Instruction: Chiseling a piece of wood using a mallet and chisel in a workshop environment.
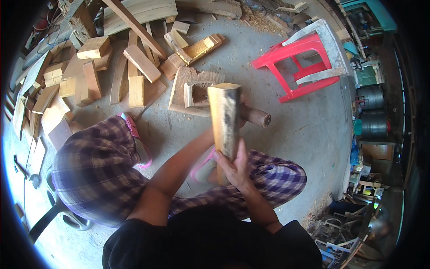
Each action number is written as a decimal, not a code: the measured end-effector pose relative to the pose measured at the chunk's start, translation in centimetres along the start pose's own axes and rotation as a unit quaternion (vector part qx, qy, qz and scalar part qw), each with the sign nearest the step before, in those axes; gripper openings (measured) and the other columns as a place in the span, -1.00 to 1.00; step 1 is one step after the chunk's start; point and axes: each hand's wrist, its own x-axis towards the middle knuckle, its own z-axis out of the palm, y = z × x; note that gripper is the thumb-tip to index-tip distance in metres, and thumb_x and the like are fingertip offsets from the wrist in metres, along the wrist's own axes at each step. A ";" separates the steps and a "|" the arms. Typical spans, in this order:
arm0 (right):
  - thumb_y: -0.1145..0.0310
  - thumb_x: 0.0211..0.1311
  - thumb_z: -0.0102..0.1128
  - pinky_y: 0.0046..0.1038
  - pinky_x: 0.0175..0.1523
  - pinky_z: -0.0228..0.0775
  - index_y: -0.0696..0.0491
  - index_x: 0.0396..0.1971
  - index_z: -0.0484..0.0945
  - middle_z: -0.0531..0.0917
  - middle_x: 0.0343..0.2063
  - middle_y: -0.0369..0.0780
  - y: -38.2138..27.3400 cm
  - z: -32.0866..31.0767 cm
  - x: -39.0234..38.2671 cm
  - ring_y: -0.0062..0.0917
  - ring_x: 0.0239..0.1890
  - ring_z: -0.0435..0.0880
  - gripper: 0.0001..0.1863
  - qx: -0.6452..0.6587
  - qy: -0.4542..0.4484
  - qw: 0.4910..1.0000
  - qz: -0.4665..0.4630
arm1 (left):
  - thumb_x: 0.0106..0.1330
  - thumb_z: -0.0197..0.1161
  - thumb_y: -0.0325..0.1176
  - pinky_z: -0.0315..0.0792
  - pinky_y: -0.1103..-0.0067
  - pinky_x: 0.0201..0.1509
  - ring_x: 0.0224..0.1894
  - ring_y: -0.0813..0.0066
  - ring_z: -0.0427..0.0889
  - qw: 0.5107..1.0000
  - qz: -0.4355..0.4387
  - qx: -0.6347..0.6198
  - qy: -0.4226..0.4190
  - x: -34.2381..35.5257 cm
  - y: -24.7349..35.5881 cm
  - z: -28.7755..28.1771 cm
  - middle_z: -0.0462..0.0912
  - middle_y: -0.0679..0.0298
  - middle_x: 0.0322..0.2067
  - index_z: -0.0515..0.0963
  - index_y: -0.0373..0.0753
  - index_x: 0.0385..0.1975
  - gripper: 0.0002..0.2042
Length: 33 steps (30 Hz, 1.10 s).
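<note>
A long squared wood block (219, 116), pale yellow on one side and blackened on the other, stands raised in front of me. My right hand (235, 166) is closed round its lower part, thumb across the near face. Behind the block reaches my left hand (243, 122), mostly hidden by it. Beside that hand a short, round brown wooden piece (257, 117) sticks out to the right, and the little skin that shows seems wrapped round it. On the floor just beyond lies a rough wooden slab (180, 92) with a small wooden frame (190, 95) on top.
Cut wood blocks (94, 48) and boards (141, 13) are heaped at the far left. An overturned red plastic stool (291, 58) lies at the far right, against a grey board (336, 49). Sawdust (260, 27) covers floor at the back. Tools and scrap (340, 228) crowd the right edge.
</note>
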 end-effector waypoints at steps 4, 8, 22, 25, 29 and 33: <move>0.24 0.10 0.48 -0.38 -0.03 0.44 0.16 0.03 0.34 0.60 -0.21 -0.14 1.6 0.5 -0.6 -0.45 -0.16 0.60 -0.40 -0.107 -0.063 0.992 -0.027 | -0.20 0.38 -0.50 0.31 0.34 -0.17 -0.26 0.08 0.55 0.936 0.051 0.346 -0.037 0.7 5.3 0.2 0.57 0.19 -0.43 0.52 -0.19 -0.41 -0.71; 0.27 0.11 0.48 -0.41 -0.01 0.47 0.17 0.08 0.31 0.63 -0.17 -0.14 0.2 1.3 -0.5 -0.51 -0.11 0.63 -0.36 -0.086 -0.104 0.990 -0.039 | -0.17 0.37 -0.46 0.25 0.35 -0.15 -0.25 0.10 0.52 0.933 0.058 0.353 -0.048 0.5 5.2 -0.4 0.53 0.20 -0.43 0.50 -0.19 -0.40 -0.73; 0.16 0.08 0.50 -0.31 -0.08 0.50 0.16 0.03 0.33 0.63 -0.20 -0.06 0.0 1.4 -0.5 -0.33 -0.14 0.69 -0.35 -0.060 -0.091 0.993 -0.043 | -0.19 0.35 -0.51 0.27 0.33 -0.13 -0.24 0.07 0.53 0.928 0.044 0.368 -0.047 0.4 5.4 -0.1 0.56 0.17 -0.42 0.52 -0.22 -0.40 -0.72; 0.16 0.07 0.50 -0.30 -0.07 0.49 0.16 0.02 0.34 0.63 -0.22 -0.07 0.0 1.3 -0.5 -0.32 -0.16 0.68 -0.35 -0.040 -0.084 0.995 -0.047 | -0.20 0.35 -0.54 0.30 0.33 -0.14 -0.25 0.05 0.54 0.930 0.048 0.363 -0.037 0.5 5.5 0.0 0.57 0.15 -0.42 0.53 -0.25 -0.40 -0.72; 0.16 0.07 0.50 -0.30 -0.04 0.46 0.16 0.01 0.36 0.63 -0.22 -0.09 0.3 1.4 -0.4 -0.34 -0.18 0.66 -0.36 -0.046 -0.077 0.995 -0.053 | -0.20 0.33 -0.57 0.32 0.33 -0.17 -0.27 0.03 0.55 0.937 0.053 0.345 -0.021 0.6 5.5 0.0 0.58 0.12 -0.42 0.53 -0.27 -0.40 -0.72; 0.15 0.08 0.49 -0.31 -0.02 0.46 0.16 0.01 0.37 0.63 -0.23 -0.08 0.5 1.5 -0.6 -0.34 -0.17 0.66 -0.37 -0.055 -0.084 0.994 -0.048 | -0.20 0.32 -0.57 0.31 0.33 -0.16 -0.26 0.03 0.54 0.940 0.050 0.335 -0.041 0.7 5.6 -0.2 0.57 0.12 -0.42 0.52 -0.27 -0.40 -0.73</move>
